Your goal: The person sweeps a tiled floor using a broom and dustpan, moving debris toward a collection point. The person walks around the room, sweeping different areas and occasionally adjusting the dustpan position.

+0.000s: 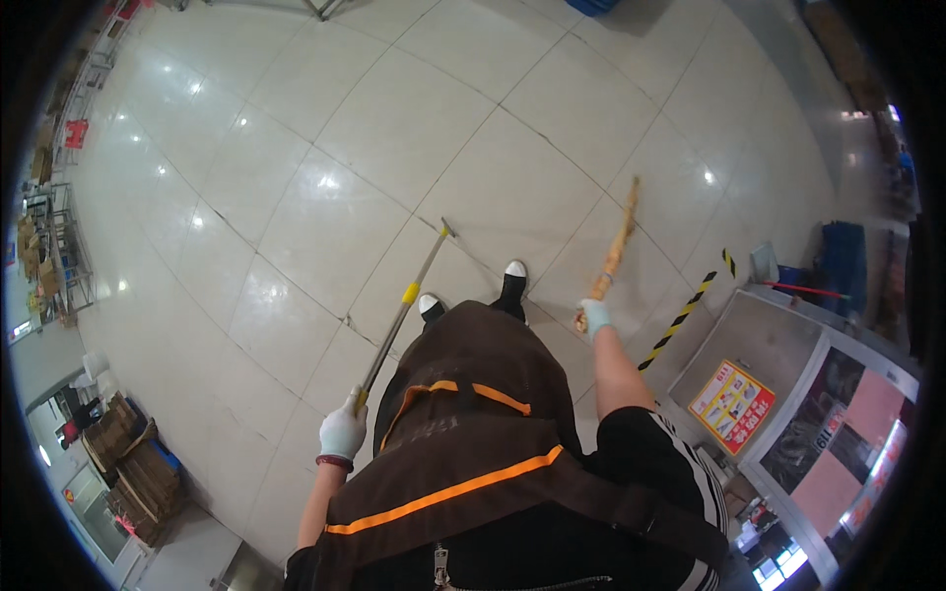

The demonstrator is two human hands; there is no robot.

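My left hand (343, 434), in a white knit glove with a dark red cuff, is closed around the end of a telescopic pole (395, 325). The pole is grey metal with a yellow collar, and a small dark head at its far end is down by the floor, left of my feet. My right hand (593, 317), gloved in white too, grips a long tan stick-like thing (618, 244), uneven in width and tapering to a darker tip. Its exact kind is unclear. It points away from me over the tiles.
Glossy pale floor tiles (414, 108) surround my feet. To the right are a black-and-yellow floor stripe (680, 320), a metal cabinet (778, 340) with a yellow-red notice, and a dark blue bin (844, 261). Flattened cardboard (133, 463) is stacked at the left, below racks (64, 246).
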